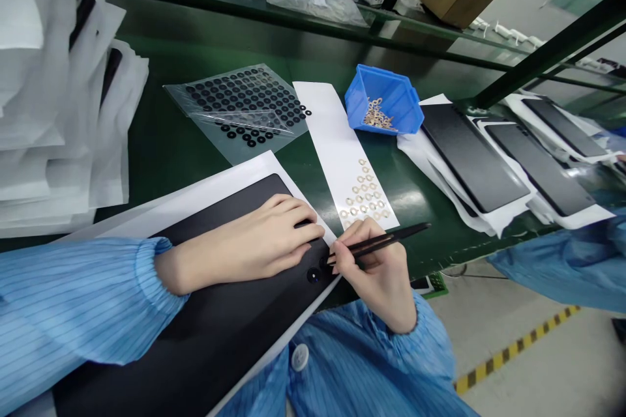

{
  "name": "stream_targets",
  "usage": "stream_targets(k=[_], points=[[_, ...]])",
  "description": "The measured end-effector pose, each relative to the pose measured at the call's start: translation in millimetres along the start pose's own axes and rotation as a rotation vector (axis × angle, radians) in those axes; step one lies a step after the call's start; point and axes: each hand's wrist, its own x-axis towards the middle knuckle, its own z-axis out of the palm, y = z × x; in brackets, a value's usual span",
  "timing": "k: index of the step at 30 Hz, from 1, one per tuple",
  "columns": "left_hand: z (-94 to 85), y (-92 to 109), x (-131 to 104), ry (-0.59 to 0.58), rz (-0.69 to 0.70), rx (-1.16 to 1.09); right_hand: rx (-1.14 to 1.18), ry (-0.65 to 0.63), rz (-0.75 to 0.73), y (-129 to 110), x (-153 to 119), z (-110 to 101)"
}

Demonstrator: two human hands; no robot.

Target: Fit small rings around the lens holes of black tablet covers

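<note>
Blue striped sleeve (pixel 92 300) fills the lower left corner, cut off by the frame edge and covering part of a dark panel (pixel 195 345), which lies aslant on white sheeting on the counter (pixel 151 169), its near end running out of view. Above the sleeve, a tall stack of white wrapping sheets (pixel 63 124) is cropped at the left; dark edges peek out between the layers, mostly hidden. The left hand (pixel 254 241) rests palm down on the panel, fingers fairly close together and slightly bent, gripping nothing visible. Beyond it lies a clear film (pixel 220 133) bearing rows of black rings (pixel 229 94), some blurred by glare from a folded flap. Near the panel's corner, a round dark fitting (pixel 313 275) shows; a second beside it is partly covered by the fingertips of the right hand (pixel 374 270). That hand pinches dark tweezers (pixel 391 240); their tips, and anything between them, cannot be made out. Just beyond, a white strip (pixel 325 124) carries pale rings (pixel 366 195), the lowest partly hidden behind the hand. Farther right, a blue bin (pixel 384 88) holds small tan pieces (pixel 377 114), too jumbled to count. More dark panels (pixel 474 156) lie on white wrapping, and another person's sleeve (pixel 567 267) is cut off at the right edge.
</note>
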Motion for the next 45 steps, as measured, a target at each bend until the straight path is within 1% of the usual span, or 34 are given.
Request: stream_targets(k=[4, 6, 10, 12, 15, 20, 24, 27, 29, 31, 32, 33, 35, 37, 39, 41, 43, 45], points=[[-0.3, 1.0, 0.2, 0.003, 0.002, 0.004, 0.058, -0.032, 0.032, 3.9, 0.7, -1.7], [-0.7, 1.2, 0.1, -0.005, 0.000, 0.003, 0.143, -0.042, 0.062, 4.5, -0.1, -2.0], [-1.1, 0.8, -0.1, -0.005, 0.000, -0.001, 0.322, 0.013, 0.129, 3.4, -2.0, -1.7], [-1.3, 0.7, -0.4, 0.000, 0.004, -0.002, 0.350, 0.028, 0.096, 3.3, -2.3, -1.9], [-1.5, 0.7, -0.6, 0.000, 0.004, -0.007, 0.358, -0.008, 0.031, 3.5, -1.6, -3.5], [-1.8, 0.6, -0.3, -0.011, 0.004, -0.008, 0.345, -0.029, 0.017, 3.5, 0.4, -5.7], [-1.9, 1.1, -0.5, 0.003, 0.011, 0.000, 0.320, -0.030, -0.015, 4.5, -2.3, -2.1], [-1.4, 0.6, -1.0, 0.014, 0.012, 0.000, 0.351, 0.020, -0.042, 2.2, -3.9, -3.5], [-0.7, -0.2, -1.9, 0.014, 0.011, -0.008, 0.353, 0.087, -0.065, 0.1, 3.9, -13.2], [-0.2, -1.0, -3.0, 0.011, 0.011, -0.018, 0.274, 0.175, -0.101, 1.2, 26.4, -31.2], [0.0, -1.3, -3.6, 0.012, 0.011, -0.021, 0.201, 0.217, -0.123, 3.8, 44.2, -42.2], [0.0, -1.5, -4.2, 0.013, 0.009, -0.023, 0.109, 0.260, -0.140, 8.1, 66.1, -53.5], [0.0, -1.5, -5.2, 0.013, 0.004, -0.025, -0.056, 0.295, -0.165, 20.2, 118.4, -73.1], [0.1, -1.3, -5.8, 0.008, -0.006, -0.028, -0.217, 0.304, -0.126, 34.1, 172.4, -83.6], [0.3, -1.0, -6.1, 0.009, -0.018, -0.030, -0.355, 0.258, -0.035, 46.4, 216.5, -83.4], [0.5, -0.7, -6.0, 0.023, -0.024, -0.029, -0.446, 0.204, 0.061, 56.2, 244.6, -75.9], [0.1, -0.2, -5.8, 0.033, -0.020, -0.029, -0.483, 0.164, 0.108, 63.9, 257.4, -66.9], [-1.0, 0.7, -5.6, 0.035, -0.019, -0.025, -0.490, 0.145, 0.119, 69.4, 260.9, -61.4]])
